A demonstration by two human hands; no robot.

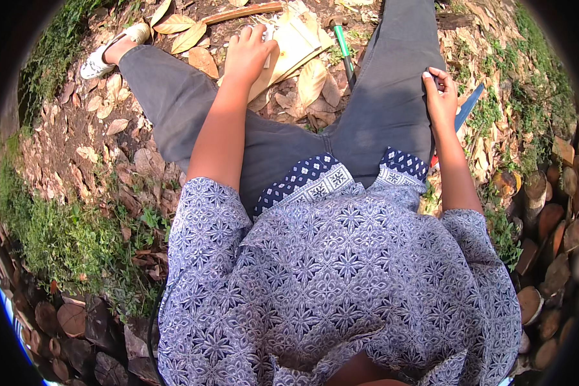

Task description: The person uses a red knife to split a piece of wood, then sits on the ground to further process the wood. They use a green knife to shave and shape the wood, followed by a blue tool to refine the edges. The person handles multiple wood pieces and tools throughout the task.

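Note:
My left hand (246, 56) reaches over the near-left side of a pale wooden board (296, 45), its fingers bent around a small whitish-grey thing (268, 46) that is mostly hidden. My right hand (441, 101) rests by the outer side of my right leg, fingers curled in toward the thumb; a dark bit shows at the fingertips, too small to name. Between my legs, right of the board, lies a hammer (343, 48) with a green and black handle. Beside my right wrist a blue blade-like strip (471, 106) sticks out, partly behind the arm.
Dry leaves (312, 82) cover the ground around the board. A curved strip of wood (243, 13) lies beyond it. Stacked cut logs (71, 320) stand behind me on the left, and more logs (531, 304) on the right. Green plants (71, 238) grow at the left.

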